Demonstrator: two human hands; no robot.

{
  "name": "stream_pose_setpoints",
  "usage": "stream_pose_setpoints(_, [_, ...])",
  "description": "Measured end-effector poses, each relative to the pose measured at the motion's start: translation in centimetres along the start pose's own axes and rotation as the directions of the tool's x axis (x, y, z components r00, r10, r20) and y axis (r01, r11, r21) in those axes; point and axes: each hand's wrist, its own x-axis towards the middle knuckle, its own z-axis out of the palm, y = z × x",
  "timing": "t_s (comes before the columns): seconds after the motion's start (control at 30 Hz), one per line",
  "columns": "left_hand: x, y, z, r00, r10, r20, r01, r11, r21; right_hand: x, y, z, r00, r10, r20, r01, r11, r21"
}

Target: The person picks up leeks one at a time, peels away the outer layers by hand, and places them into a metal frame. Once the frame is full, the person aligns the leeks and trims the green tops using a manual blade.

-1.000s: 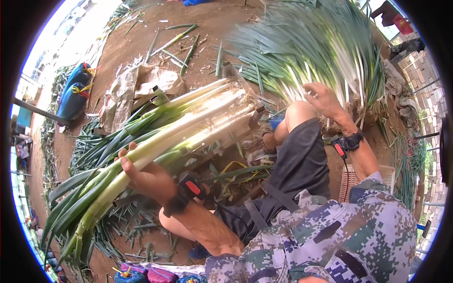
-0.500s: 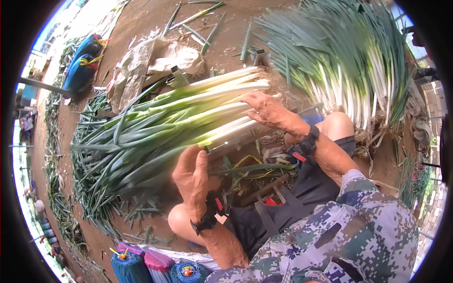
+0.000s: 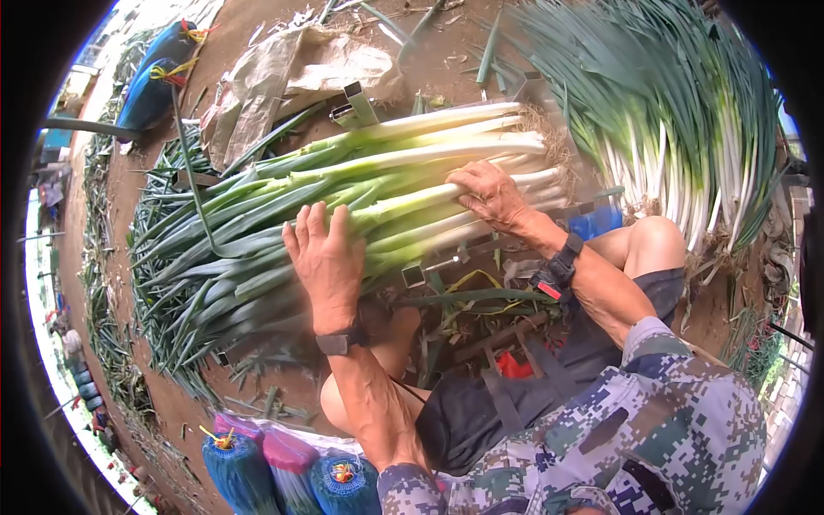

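Note:
A thick pile of long green onions [image 3: 386, 159] lies in front of me, its roots to the right and its leaves to the left. My left hand [image 3: 324, 257] rests on the green leaves, fingers stretched out and slightly apart. Further right, my right hand [image 3: 496, 199] has its fingers curled round a white onion stalk near the root end; the fingertips are partly hidden. Square metal posts of a rack [image 3: 359, 107] stick up beside the pile.
A larger heap of green onions [image 3: 678, 129] stands at the upper right. A pale woven sack [image 3: 339, 69] lies behind the pile. Blue net bundles [image 3: 232, 468] sit at the lower left, and others [image 3: 153, 90] at the upper left. Loose leaves litter the soil.
My left hand has moved up and left from the pile's near edge onto the leaves. My right hand has shifted slightly and closed round a stalk. The view has shifted a little.

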Motion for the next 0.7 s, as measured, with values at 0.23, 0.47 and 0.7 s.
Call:
stream_pose_setpoints(0.23, [-3.0, -0.3, 0.8, 0.985, 0.01, 0.17, 0.004, 0.997, -0.082, -2.3, -0.1, -0.6, 0.982, -0.004, 0.191, 0.011, 0.999, -0.038])
stream_pose_setpoints(0.47, [-2.2, 0.1, 2.0, 0.999, -0.01, 0.047, 0.015, 0.994, -0.107, 2.8, -0.8, -2.6, 0.985, 0.056, -0.163, -0.066, 0.996, -0.054])
stream_pose_setpoints(0.7, [-3.3, -0.3, 3.0, 0.998, -0.065, 0.01, 0.065, 0.97, -0.234, 3.2, 0.6, 1.6, 0.988, 0.073, -0.134, -0.105, 0.962, -0.252])
